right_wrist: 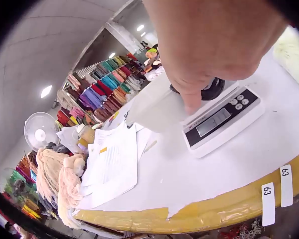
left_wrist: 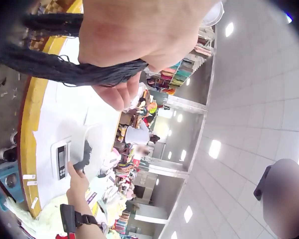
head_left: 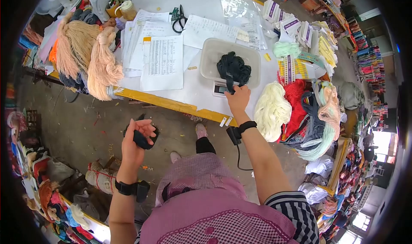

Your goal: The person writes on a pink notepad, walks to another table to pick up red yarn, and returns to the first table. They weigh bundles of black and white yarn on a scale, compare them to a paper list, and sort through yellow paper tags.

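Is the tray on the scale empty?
No, the tray on the scale holds a clump of dark yarn.

Yarn in tray on scale

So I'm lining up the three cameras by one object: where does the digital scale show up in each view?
Head: the scale sits centre, near the table's front edge, under the clear tray, just left of the right hand.
Left wrist: lower left, standing on end, above the right hand.
Right wrist: right of centre, just below the fingers.
Shared landmark: the yellow table edge.
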The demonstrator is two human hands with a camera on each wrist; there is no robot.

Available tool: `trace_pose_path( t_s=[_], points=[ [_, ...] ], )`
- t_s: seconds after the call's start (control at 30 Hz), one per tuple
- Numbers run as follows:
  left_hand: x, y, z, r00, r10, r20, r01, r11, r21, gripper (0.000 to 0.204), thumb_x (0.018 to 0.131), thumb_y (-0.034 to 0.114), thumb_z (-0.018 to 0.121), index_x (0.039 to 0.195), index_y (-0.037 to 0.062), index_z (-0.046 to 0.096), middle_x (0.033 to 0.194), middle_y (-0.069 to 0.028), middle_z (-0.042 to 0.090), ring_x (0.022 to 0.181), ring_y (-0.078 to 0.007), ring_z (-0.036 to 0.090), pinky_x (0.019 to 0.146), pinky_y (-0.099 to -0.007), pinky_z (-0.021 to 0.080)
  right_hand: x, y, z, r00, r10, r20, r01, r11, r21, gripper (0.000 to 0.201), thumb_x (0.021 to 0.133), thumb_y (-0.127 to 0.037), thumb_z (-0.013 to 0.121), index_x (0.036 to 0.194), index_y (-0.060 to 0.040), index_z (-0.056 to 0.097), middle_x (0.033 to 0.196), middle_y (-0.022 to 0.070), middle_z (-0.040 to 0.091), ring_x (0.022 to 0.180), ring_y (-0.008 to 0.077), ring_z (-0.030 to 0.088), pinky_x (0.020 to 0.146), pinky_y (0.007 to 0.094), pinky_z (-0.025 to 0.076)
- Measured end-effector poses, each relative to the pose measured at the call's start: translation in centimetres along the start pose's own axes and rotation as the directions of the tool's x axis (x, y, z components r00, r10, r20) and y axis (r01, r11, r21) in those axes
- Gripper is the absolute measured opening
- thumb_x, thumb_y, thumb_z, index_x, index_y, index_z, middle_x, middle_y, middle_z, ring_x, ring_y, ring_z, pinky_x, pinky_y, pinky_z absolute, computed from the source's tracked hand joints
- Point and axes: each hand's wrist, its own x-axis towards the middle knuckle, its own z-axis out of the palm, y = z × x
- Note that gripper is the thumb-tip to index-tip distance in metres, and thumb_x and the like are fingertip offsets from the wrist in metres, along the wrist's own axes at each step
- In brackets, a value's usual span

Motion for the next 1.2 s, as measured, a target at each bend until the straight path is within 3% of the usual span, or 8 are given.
trace_pose_path(
  t_s=[0.23,0.27,0.43,0.57,0.67,1.0,1.1,1.2],
  points=[
    [-0.3,0.7,-0.3,0.994,0.082,0.074,-0.091,0.987,0.132,0.030,0.098,0.028,0.055,0.097,0.0000,0.064,0.086,-0.0092,0.066,0.072,-0.0159,0.061,0.056,-0.0263,0.045,0.7,-6.8,-7.3,0.865,-0.501,-0.013,0.495,0.850,0.180,0.021,0.076,-0.020,0.073,0.085,-0.0066,0.060,0.093,0.0089,0.059,0.094,0.0310,0.054,0.075,0.0424,0.041],
    [-0.4,0.9,-0.4,0.993,0.058,0.102,-0.070,0.991,0.117,0.031,0.098,0.029,0.055,0.096,0.0000,0.064,0.086,-0.0091,0.066,0.071,-0.0157,0.061,0.055,-0.0264,0.045,0.7,-9.0,-9.1,0.851,-0.451,0.268,0.348,0.868,0.354,0.021,0.079,-0.021,0.070,0.084,-0.0052,0.057,0.088,0.0122,0.058,0.087,0.0331,0.056,0.071,0.0427,0.042],
    [-2.9,4.8,2.9,0.931,0.245,0.272,-0.285,0.951,0.118,0.043,0.100,0.039,0.050,0.097,-0.0009,0.066,0.092,-0.0105,0.067,0.065,-0.0136,0.059,0.052,-0.0234,0.044,-2.0,-22.2,-22.0,0.205,-0.686,0.698,-0.019,0.710,0.704,0.031,0.087,-0.028,0.065,0.080,-0.0019,0.048,0.073,0.0185,0.058,0.078,0.0387,0.059,0.066,0.0454,0.044],
    [-5.4,7.2,3.5,0.853,0.096,0.514,-0.305,0.889,0.340,0.060,0.100,0.051,0.042,0.115,-0.0029,0.063,0.104,-0.0104,0.067,0.062,-0.0102,0.057,0.052,-0.0217,0.043,-3.7,-24.7,-23.9,0.322,-0.774,0.545,0.041,0.587,0.808,0.028,0.088,-0.028,0.063,0.085,-0.0014,0.055,0.074,0.0192,0.060,0.074,0.0389,0.061,0.066,0.0451,0.046],
    [-6.4,7.7,3.0,0.831,-0.029,0.556,-0.228,0.893,0.388,0.050,0.101,0.040,0.048,0.128,-0.0012,0.057,0.104,-0.0044,0.065,0.071,-0.0056,0.053,0.060,-0.0212,0.045,-2.8,-25.0,-23.5,0.220,-0.732,0.644,0.003,0.661,0.750,0.025,0.088,-0.027,0.064,0.094,-0.0030,0.061,0.078,0.0192,0.062,0.077,0.0384,0.062,0.066,0.0444,0.046],
    [-8.3,8.4,-0.7,0.911,-0.132,0.391,-0.130,0.808,0.575,0.015,0.095,0.016,0.061,0.098,0.0019,0.061,0.080,0.0013,0.055,0.072,-0.0065,0.051,0.063,-0.0228,0.042,-5.1,-25.9,-19.3,0.338,-0.786,0.518,-0.037,0.539,0.841,0.028,0.086,-0.028,0.068,0.099,-0.0045,0.062,0.081,0.0171,0.064,0.073,0.0354,0.062,0.064,0.0410,0.046],
    [-8.8,9.3,-1.5,0.917,-0.191,0.350,-0.088,0.758,0.646,0.013,0.094,0.015,0.062,0.094,0.0019,0.062,0.078,0.0010,0.057,0.070,-0.0069,0.052,0.063,-0.0227,0.042,-4.8,-26.5,-19.1,0.178,-0.734,0.655,-0.208,0.623,0.754,0.029,0.085,-0.029,0.070,0.098,-0.0047,0.064,0.078,0.0173,0.063,0.068,0.0325,0.061,0.060,0.0388,0.046],
    [-8.7,8.9,-3.9,0.910,-0.193,0.366,-0.121,0.721,0.682,0.011,0.092,0.013,0.063,0.093,0.0017,0.063,0.078,0.0008,0.058,0.069,-0.0070,0.053,0.063,-0.0228,0.043,-5.5,-26.1,-18.1,0.208,-0.833,0.513,-0.137,0.494,0.859,0.030,0.084,-0.029,0.071,0.099,-0.0040,0.065,0.073,0.0135,0.062,0.060,0.0247,0.059,0.056,0.0347,0.045]
  ],
)
